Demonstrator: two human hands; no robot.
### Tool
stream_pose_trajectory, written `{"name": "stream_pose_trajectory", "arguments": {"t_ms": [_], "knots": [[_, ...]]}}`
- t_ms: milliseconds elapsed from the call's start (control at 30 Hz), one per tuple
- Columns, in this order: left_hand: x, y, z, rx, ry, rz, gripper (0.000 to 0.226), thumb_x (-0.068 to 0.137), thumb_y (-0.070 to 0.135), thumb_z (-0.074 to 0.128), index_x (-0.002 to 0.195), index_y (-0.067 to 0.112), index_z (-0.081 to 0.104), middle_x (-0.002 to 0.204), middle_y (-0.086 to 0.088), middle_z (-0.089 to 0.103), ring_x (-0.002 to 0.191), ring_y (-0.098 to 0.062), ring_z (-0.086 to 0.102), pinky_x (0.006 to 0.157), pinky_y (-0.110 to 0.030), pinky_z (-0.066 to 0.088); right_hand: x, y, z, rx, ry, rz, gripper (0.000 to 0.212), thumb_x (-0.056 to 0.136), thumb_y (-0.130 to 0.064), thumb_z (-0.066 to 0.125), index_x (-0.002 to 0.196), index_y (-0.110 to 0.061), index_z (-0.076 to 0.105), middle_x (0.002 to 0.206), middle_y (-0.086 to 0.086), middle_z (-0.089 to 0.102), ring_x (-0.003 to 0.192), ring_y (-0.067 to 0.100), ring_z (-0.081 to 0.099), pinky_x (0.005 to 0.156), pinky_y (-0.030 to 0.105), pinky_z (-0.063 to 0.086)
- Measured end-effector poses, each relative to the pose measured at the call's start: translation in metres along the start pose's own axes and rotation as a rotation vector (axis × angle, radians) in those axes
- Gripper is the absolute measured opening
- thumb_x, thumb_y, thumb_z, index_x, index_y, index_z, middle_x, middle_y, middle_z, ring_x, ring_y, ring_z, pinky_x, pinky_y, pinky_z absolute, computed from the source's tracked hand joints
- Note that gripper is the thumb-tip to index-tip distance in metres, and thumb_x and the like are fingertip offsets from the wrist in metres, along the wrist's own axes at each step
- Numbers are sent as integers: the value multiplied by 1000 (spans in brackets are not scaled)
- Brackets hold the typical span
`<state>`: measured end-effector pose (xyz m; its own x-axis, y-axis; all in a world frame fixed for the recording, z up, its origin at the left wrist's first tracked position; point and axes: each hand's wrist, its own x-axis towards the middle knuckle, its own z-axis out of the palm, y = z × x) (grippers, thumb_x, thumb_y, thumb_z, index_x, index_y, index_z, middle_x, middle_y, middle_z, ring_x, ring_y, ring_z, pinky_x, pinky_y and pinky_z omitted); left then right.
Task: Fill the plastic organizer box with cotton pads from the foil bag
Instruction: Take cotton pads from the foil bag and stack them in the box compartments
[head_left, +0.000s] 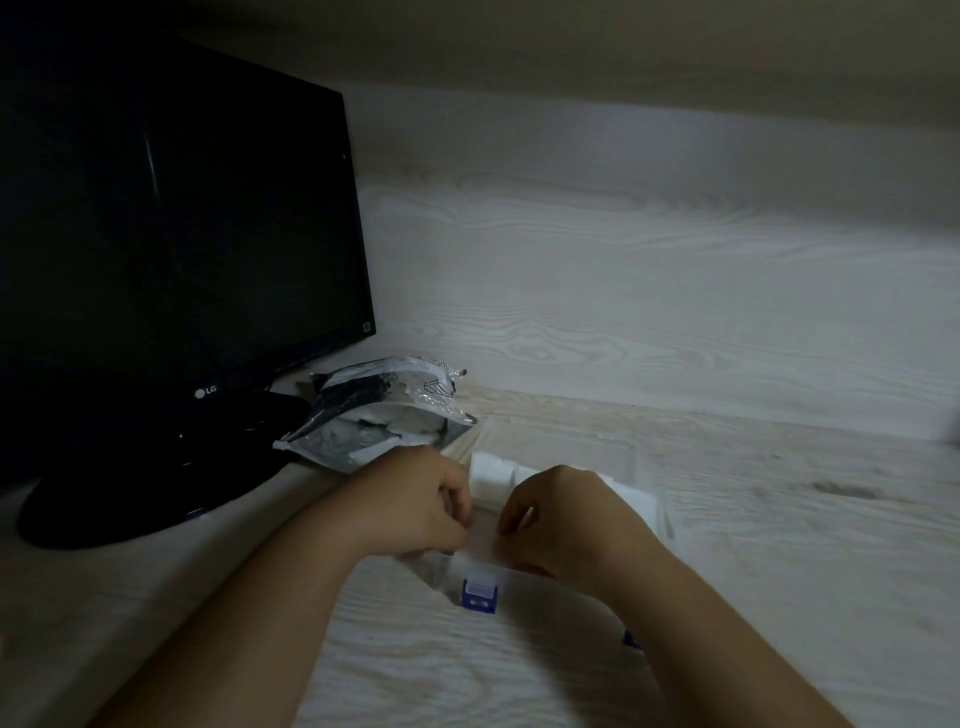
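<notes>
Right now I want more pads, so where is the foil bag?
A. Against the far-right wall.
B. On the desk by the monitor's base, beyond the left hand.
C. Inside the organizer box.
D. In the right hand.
B: the foil bag lies by the monitor's base, beyond the left hand; it and the right hand pinch a cotton pad.

light: dim | desk (779, 545): pale woodgrain | back panel (623, 260): same woodgrain | monitor (171, 218): black, dark, left

The LG monitor (171, 218) at upper left is black; the foil bag (363, 410) beside it is silver with black print. The cotton pads (491, 475) are white, the latch (479, 595) on the clear organizer box (514, 579) is blue, and the desk (727, 545) is pale with wavy wood grain.
</notes>
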<state>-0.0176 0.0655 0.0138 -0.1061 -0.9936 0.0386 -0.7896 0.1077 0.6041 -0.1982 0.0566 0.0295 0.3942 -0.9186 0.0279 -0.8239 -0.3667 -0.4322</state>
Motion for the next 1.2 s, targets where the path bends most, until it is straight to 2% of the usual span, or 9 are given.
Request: {"name": "stream_pose_trajectory", "arguments": {"t_ms": [167,267,367,467,600,833,967,1033,1200], "knots": [[0,4,6,13,-25,-37,11,69,18,73,73,26,66,59,-2,66,52,-20,68,45,-26,51,1,0,-1,-30,-79,-19,24,80,-18,69,101,-27,77,103,-6,72,95,9,65,77,18,48],[0,6,7,18,-34,-39,11,68,20,73,73,26,65,63,-9,67,56,-26,69,45,-28,51,2,2,-2,-16,-91,9,27,78,-15,68,101,-28,76,102,-7,72,88,8,64,74,17,48],[0,5,5,89,9,9,11,65,24,74,72,28,66,57,6,64,53,-13,65,47,-23,48,2,4,-5,8,-33,66,27,72,-13,70,91,-30,77,91,-8,72,75,8,65,69,23,57],[-1,5,3,248,107,76,16,59,34,73,73,36,67,61,15,60,60,-1,58,59,-25,52,2,4,-5,4,-37,56,26,72,-16,73,92,-30,78,92,-9,72,79,7,65,72,23,56],[-3,9,3,250,103,78,19,60,36,74,79,39,70,65,13,61,63,-1,59,62,-26,53,3,4,-3,14,-65,-11,25,77,-18,73,100,-27,77,97,-7,73,82,5,63,70,16,48],[-7,18,3,292,49,67,16,68,30,70,83,29,74,66,13,59,63,-1,56,54,-17,39,3,3,0,28,-115,-43,22,83,-15,69,102,-25,77,101,-5,73,92,9,66,79,16,48],[-6,18,4,267,39,36,4,67,24,71,68,28,70,63,14,58,62,1,55,55,-18,39,4,4,2,11,-114,-18,20,85,-16,67,98,-27,78,100,-6,73,92,9,66,81,18,50],[-6,19,4,254,27,27,9,68,22,71,62,27,68,60,14,59,60,2,56,54,-18,40,4,5,2,15,-127,-11,21,85,-16,66,98,-28,78,100,-6,74,91,8,66,81,17,50],[-6,17,3,202,-14,50,5,72,22,70,68,25,72,55,20,58,57,3,55,54,-16,38,3,8,0,20,-160,-12,21,84,-19,65,97,-30,78,99,-8,74,90,6,65,84,20,52]]}}
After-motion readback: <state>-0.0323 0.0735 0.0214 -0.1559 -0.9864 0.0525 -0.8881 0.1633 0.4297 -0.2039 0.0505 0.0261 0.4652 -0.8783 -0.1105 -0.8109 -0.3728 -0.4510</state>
